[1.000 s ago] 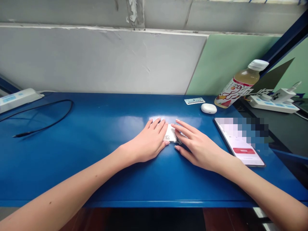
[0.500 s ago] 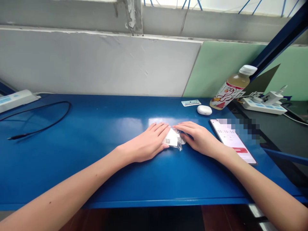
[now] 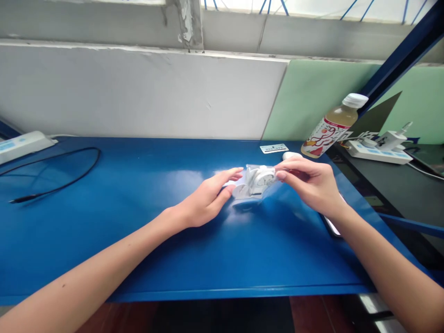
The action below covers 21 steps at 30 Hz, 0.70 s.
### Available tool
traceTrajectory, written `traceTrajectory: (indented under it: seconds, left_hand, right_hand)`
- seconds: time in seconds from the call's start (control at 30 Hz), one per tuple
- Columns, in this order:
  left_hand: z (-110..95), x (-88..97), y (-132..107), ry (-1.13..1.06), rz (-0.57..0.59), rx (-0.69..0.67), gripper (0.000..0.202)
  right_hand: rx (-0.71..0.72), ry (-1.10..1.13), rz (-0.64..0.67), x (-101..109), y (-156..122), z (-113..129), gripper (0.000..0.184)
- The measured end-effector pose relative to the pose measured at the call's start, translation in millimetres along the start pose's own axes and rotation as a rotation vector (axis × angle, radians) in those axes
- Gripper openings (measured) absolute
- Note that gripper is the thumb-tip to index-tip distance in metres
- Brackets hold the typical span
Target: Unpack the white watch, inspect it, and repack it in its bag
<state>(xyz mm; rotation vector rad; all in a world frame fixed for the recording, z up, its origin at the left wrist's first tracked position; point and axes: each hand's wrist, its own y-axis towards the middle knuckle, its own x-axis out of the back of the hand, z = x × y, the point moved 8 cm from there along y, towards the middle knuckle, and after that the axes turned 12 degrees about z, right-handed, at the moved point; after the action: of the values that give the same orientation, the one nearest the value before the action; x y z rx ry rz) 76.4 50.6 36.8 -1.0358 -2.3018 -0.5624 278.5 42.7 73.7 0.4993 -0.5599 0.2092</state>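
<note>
A small clear plastic packet (image 3: 254, 183) with a white item and a white label inside is lifted a little above the blue table (image 3: 138, 222). My left hand (image 3: 208, 198) pinches its left end between thumb and fingers. My right hand (image 3: 310, 182) pinches its right end, fingers curled. The packet hangs between both hands.
A drink bottle (image 3: 331, 127) leans at the back right beside a white card (image 3: 274, 148) and a white earbud case (image 3: 289, 156). A phone (image 3: 332, 226) lies partly hidden under my right wrist. A black cable (image 3: 58, 178) and a white power strip (image 3: 21, 144) sit left; another power strip (image 3: 379, 152) sits right.
Both hands went from lying flat on the packet to pinching its ends and lifting it off the table. My right hand now covers most of the phone.
</note>
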Motion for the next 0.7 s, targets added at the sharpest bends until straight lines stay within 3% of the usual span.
traceTrajectory:
  seconds: [0.2, 0.33, 0.47, 0.7]
  left_hand:
    - [24.8, -1.2, 4.6, -0.655, -0.093, 0.139, 0.039]
    - [37.5, -5.0, 5.8, -0.784, -0.105, 0.238, 0.037]
    - [35.4, -2.4, 4.7, -0.679, -0.114, 0.256, 0.034]
    - [12.3, 2.5, 1.2, -0.125, -0.1, 0.176, 0.02]
  right_hand:
    - [-0.324, 0.159, 0.119, -15.3, 2.1, -24.2, 0.024]
    - [-0.417, 0.213, 0.178, -29.1, -2.0, -38.8, 0.031]
    - [-0.426, 0.2, 0.181, -36.4, -4.6, -46.8, 0.031]
    - [-0.347, 0.024, 0.216, -43.9, -6.1, -48.5, 0.026]
